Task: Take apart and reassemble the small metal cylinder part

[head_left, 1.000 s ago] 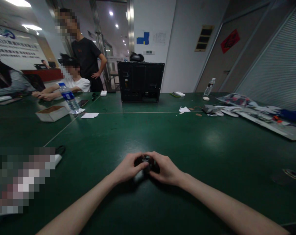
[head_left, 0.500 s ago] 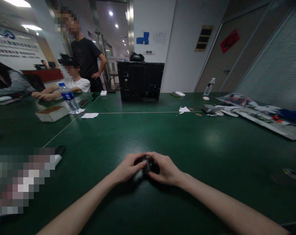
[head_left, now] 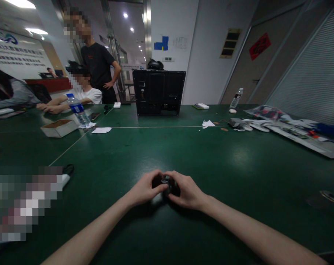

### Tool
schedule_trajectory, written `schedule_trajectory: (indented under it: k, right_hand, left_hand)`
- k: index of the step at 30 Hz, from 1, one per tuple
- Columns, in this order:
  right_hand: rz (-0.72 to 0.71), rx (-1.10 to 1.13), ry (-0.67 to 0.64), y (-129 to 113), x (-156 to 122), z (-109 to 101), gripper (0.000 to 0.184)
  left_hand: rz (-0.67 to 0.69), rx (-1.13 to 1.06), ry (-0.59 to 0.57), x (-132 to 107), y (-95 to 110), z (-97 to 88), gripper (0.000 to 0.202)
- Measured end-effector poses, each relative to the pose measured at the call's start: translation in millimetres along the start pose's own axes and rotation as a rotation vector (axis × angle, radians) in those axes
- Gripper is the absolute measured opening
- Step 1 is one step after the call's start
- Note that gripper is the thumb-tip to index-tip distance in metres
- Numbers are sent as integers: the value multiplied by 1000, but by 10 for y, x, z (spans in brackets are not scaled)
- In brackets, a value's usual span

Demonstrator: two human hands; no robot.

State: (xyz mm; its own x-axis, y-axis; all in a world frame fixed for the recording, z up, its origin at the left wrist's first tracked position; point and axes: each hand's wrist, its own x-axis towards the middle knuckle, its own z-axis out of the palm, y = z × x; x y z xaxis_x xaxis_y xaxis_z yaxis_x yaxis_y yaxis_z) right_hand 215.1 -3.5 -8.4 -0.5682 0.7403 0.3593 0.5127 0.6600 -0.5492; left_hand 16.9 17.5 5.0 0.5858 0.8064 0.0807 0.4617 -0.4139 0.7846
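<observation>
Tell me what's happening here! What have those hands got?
One person's left hand and right hand are curled around a small dark thing at the green table. The hands cover much of it, so I can't tell what it is. Off to the right is a dark round-topped thing. Farther back are a big black case and a blue-capped bottle beside an open box.

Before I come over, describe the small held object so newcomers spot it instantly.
On the green table, find the left hand and right hand curled together. The small dark object sits between them; unlike the dark round thing far right, it is held.
</observation>
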Motion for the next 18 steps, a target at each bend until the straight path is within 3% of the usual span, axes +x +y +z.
schedule_trajectory:
  k: [6,18]
  right_hand:
    - [-7,-5,0,-8,1,-8,54]
    - [13,8,1,2,6,-18,58]
  left_hand:
    - [-36,-51,-36,4,17,-25,22]
    - [47,-243,-127,12,-76,-28,29]
